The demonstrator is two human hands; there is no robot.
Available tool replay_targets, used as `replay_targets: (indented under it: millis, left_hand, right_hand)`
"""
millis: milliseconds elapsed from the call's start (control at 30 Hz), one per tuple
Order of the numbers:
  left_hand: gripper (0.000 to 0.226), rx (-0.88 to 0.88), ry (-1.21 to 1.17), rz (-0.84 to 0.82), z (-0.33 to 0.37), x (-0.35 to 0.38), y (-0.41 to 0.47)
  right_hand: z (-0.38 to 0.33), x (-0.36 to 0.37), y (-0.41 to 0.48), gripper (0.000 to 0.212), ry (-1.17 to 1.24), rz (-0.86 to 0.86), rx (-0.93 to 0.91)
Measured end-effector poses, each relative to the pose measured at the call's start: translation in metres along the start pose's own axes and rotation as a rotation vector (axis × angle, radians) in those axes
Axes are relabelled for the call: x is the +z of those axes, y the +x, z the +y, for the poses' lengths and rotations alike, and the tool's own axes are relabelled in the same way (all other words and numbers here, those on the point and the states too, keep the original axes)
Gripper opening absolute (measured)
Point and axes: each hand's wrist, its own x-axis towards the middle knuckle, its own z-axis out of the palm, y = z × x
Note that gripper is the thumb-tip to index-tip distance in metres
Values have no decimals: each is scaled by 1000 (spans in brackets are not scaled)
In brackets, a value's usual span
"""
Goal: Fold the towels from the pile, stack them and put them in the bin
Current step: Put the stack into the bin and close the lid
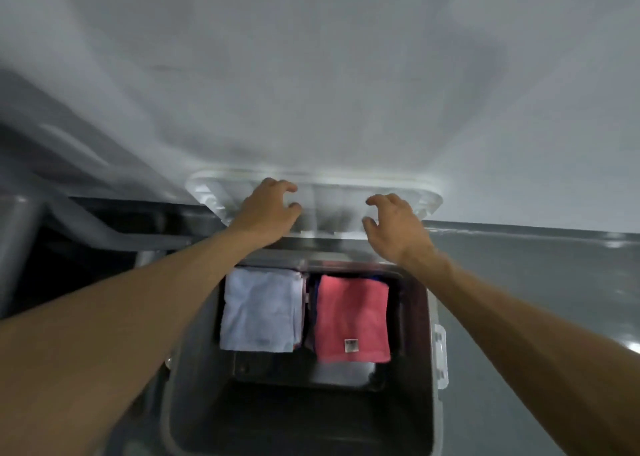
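Both bare forearms stretch forward over the bin [294,417], a grey plastic tub on the floor [536,300] right below the camera. Beyond its far rim is one clear lid [329,213], its far part blurred. The left hand [266,210] and right hand [394,223] hover at it, well apart, fingers spread and half curled like claws. They grip nothing I can see, and I cannot tell if either touches the lid.

The towels are already in the bin, in two folded stacks side by side against the far wall. The left one is topped by a pale blue towel [259,310], the right by a pink towel [351,317]. Edges of more show underneath, too hidden to count.

The towels look soft, light and floppy. A stack is best held from both sides or from underneath, never by a corner. The lid is probably light, stiff and smooth, best held by its rim at two opposite edges.

One white latch [440,355] shows on the bin's right side, and one small label [350,345] on the pink towel.
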Motion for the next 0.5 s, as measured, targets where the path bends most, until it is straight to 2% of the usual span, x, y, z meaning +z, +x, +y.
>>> replay_targets:
  millis: [100, 200, 267, 367, 500]
  left_hand:
    - [53, 50, 216, 27, -2, -15, 17]
    - [60, 56, 377, -68, -16, -13, 32]
    - [61, 46, 398, -99, -25, -8, 36]
    - [54, 60, 418, -31, -35, -1, 36]
    - [38, 83, 363, 42, -55, 10, 26]
  right_hand:
    - [-9, -12, 30, 39, -227, 83, -83]
    - [-9, -7, 50, 39, -352, 122, -125]
    - [-9, 3, 57, 40, -398, 170, -141]
    - [-6, 20, 57, 42, -493, 192, -138]
    - [0, 34, 43, 37, -422, 203, -107]
